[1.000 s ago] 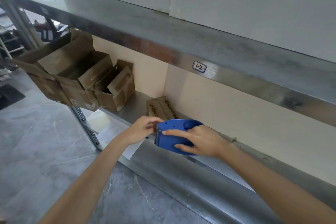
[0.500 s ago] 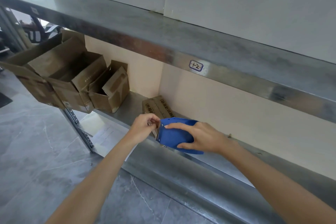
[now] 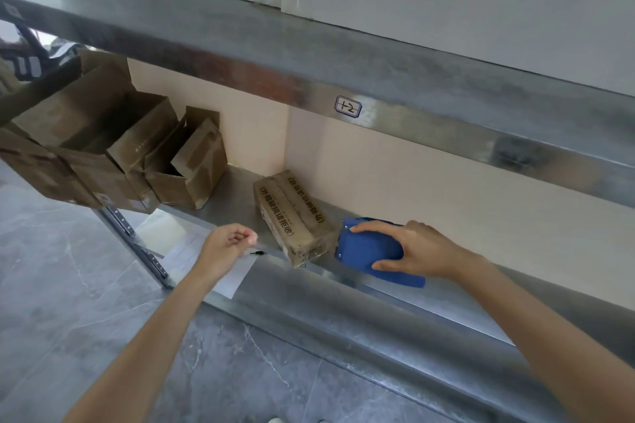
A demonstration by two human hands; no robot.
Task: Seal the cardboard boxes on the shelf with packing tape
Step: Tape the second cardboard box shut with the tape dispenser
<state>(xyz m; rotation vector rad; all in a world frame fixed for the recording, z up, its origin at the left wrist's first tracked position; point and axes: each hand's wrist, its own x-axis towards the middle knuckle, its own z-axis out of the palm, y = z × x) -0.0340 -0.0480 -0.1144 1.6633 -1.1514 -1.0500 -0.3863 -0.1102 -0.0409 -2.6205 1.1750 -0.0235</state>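
From the head camera, we take the small closed box (image 3: 292, 213) lying on the shelf (image 3: 343, 285) as our landmark. Just to its right, touching or nearly touching its near end, sits the blue tape dispenser (image 3: 369, 251). Our right hand (image 3: 422, 249) grips it from above, thumb on the near side and fingers curled over the top. Our left hand (image 3: 226, 244) hovers to the box's left, apart from it, fingers curled in with thumb and fingertips together. We cannot tell whether it pinches a clear tape end or nothing at all. Below that hand a sheet of paper (image 3: 237, 275) hangs over the shelf edge. Further left of the box stand several open cartons (image 3: 185, 165) with flaps up, plainly unsealed. We judge the task to be at an early stage. The landmark box has its flaps down, though any tape on its seam is too faint to confirm, and the open cartons all remain to be closed and taped.
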